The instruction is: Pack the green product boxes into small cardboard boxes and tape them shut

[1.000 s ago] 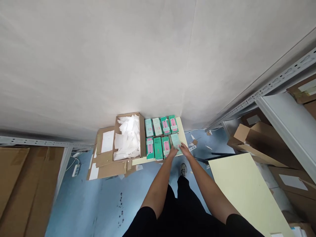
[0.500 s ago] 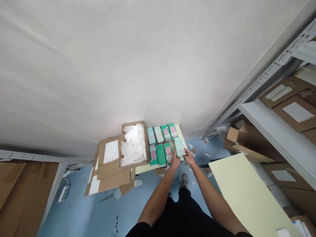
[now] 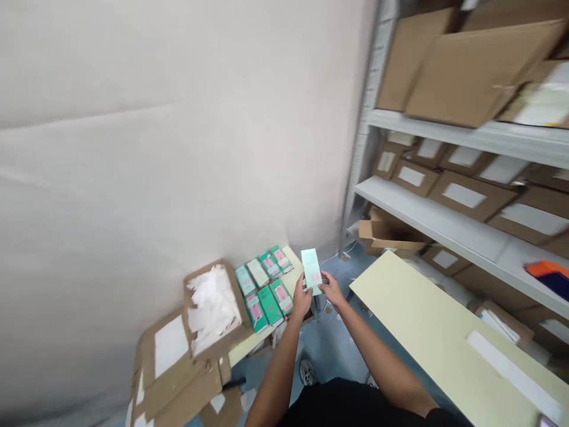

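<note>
A pale mint-green product box is held up between both of my hands. My left hand grips its lower left side, and my right hand its lower right side near the corner. To the left, several similar boxes lie in two rows on a narrow cream table. Among them are a plain green box and a green box with a pink picture. Beside these stands an open carton filled with crumpled white paper.
Flattened cardboard lies at the lower left. A second cream table stands to my right, with a white strip on it. Metal shelving with several labelled cartons runs along the right; an open carton sits low there.
My view has swung to the right. The mint box, in both hands, has come away from beside the rows and is now over the table's right end.
</note>
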Action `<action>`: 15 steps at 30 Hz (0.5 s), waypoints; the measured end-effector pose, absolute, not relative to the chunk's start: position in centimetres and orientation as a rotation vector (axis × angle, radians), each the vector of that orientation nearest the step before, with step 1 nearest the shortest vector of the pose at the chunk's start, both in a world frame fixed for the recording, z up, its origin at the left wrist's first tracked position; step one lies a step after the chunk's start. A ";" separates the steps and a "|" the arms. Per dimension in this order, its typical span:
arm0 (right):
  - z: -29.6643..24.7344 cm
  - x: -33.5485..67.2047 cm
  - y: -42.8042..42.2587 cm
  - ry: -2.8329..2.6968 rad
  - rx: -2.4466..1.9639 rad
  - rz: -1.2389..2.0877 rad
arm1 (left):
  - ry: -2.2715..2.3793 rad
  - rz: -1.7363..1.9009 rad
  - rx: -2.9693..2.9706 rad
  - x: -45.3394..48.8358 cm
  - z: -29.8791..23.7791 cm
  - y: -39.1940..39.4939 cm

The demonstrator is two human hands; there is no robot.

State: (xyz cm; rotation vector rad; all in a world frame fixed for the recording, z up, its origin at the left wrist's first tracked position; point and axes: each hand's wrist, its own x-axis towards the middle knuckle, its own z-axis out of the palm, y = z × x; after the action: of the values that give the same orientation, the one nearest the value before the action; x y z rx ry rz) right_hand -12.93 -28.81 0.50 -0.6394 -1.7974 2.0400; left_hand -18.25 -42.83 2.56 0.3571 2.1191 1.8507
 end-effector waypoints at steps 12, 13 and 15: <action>2.5 5.2 -9.0 -1.494 -0.980 1.736 | 1.927 1.606 0.698 -4.7 5.2 -19.5; 2.4 7.2 -7.6 -1.466 -1.011 1.709 | 1.906 1.559 0.736 -3.4 5.1 -17.7; 1.9 10.9 -5.5 -1.401 -1.083 1.656 | 1.852 1.464 0.827 -0.9 4.8 -14.6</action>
State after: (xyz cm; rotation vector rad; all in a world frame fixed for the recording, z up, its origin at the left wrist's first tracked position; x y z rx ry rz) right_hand 10.93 -5.50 1.90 -1.0829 -1.4012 1.6557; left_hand -0.90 -14.55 4.81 0.8269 1.8518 1.4641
